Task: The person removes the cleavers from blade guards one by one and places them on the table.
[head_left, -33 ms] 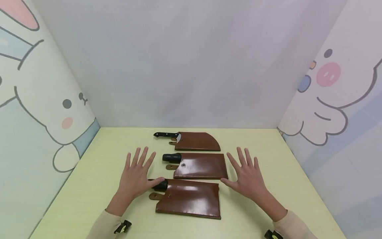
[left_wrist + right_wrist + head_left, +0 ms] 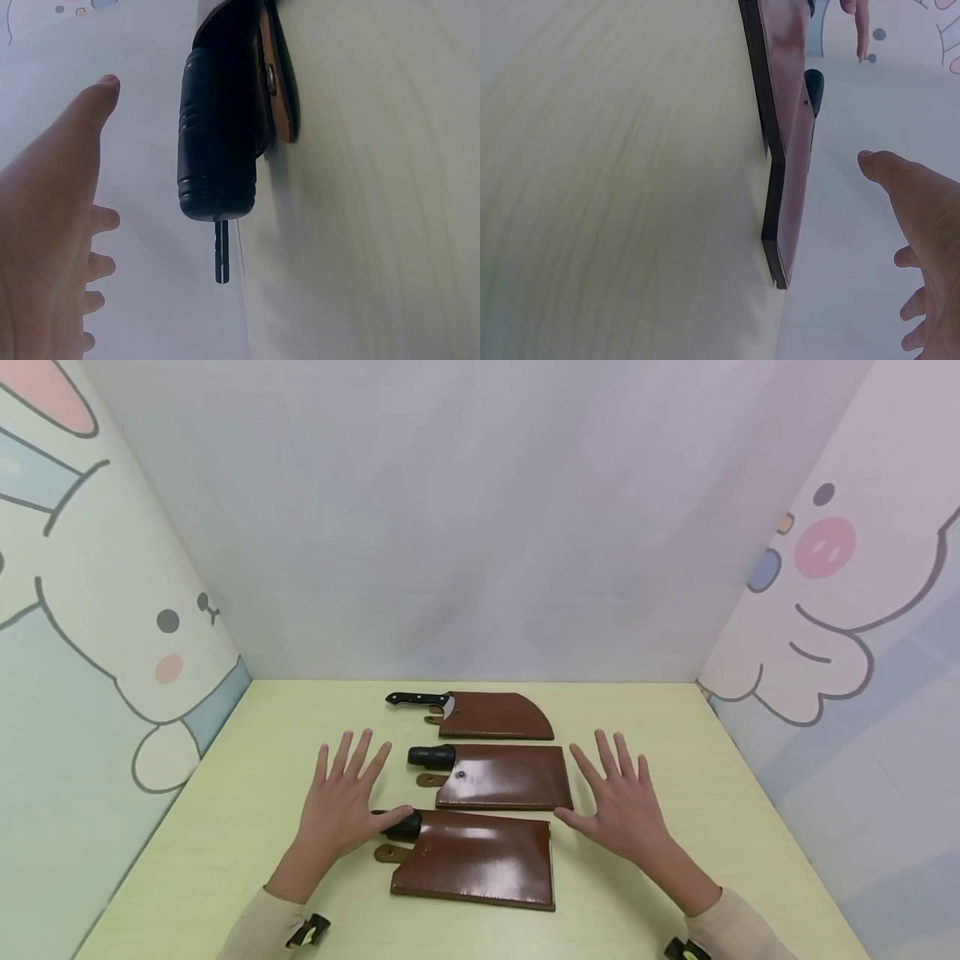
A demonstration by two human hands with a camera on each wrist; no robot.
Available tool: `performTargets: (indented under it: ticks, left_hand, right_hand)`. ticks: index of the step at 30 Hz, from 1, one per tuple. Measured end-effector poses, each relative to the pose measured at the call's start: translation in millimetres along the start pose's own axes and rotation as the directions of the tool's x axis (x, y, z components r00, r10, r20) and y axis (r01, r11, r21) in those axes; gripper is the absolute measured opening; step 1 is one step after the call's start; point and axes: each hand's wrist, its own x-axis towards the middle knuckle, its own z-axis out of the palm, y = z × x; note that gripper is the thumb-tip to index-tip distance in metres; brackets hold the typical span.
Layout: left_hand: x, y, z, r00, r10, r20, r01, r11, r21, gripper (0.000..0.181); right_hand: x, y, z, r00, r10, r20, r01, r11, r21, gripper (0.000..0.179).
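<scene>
Three sheathed knives lie in a row, handles to the left. The nearest has a brown leather sheath (image 2: 480,860) and a black handle (image 2: 216,135). Behind it lies a similar brown sheath (image 2: 510,777) with a black handle (image 2: 431,757). Farthest is a sheath with a curved end (image 2: 495,716), its riveted black handle (image 2: 416,698) sticking out. My left hand (image 2: 337,802) is spread, its thumb overlapping the nearest handle in the head view but apart from it in the left wrist view. To the right of the sheaths, my right hand (image 2: 622,806) has its fingers spread, holding nothing.
The pale yellow table (image 2: 712,827) meets a grey back wall (image 2: 472,527). Cartoon-printed side walls stand left and right. Strap tabs (image 2: 390,854) with snaps stick out beside the handles. Dark devices (image 2: 308,931) sit at both wrists.
</scene>
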Motion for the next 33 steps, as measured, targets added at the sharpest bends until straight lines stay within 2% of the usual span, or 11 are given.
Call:
performTargets:
  ticks: [9,14,23,28,33]
  left_hand:
    - [-4.4,2.0,-0.6,1.000,0.015,-0.007,-0.015,1.000,-0.015,0.106]
    - [-8.9,3.1,-1.1,1.000,0.028,-0.009,-0.028,0.999,-0.038,0.105]
    - [-21.9,6.2,0.3,0.997,0.020,0.072,-0.015,0.997,-0.069,0.103]
    - [-29.6,6.3,3.0,0.995,0.032,0.098,-0.017,0.989,-0.147,0.099]
    - [-33.5,1.7,3.3,0.987,0.068,0.144,-0.028,0.963,-0.267,0.093]
  right_hand:
    - [-5.8,1,1,1.000,0.020,0.004,-0.020,1.000,0.017,0.098]
    - [-13.1,-1,-2,0.999,0.034,0.016,-0.035,0.998,0.058,0.096]
    - [-29.7,-15,-6,0.999,-0.002,0.036,-0.002,0.993,0.114,0.097]
    - [-38.7,-24,-4,0.996,-0.014,0.086,0.000,0.986,0.167,0.097]
    - [-45.6,-36,-1,0.991,-0.059,0.119,0.031,0.974,0.224,0.100]
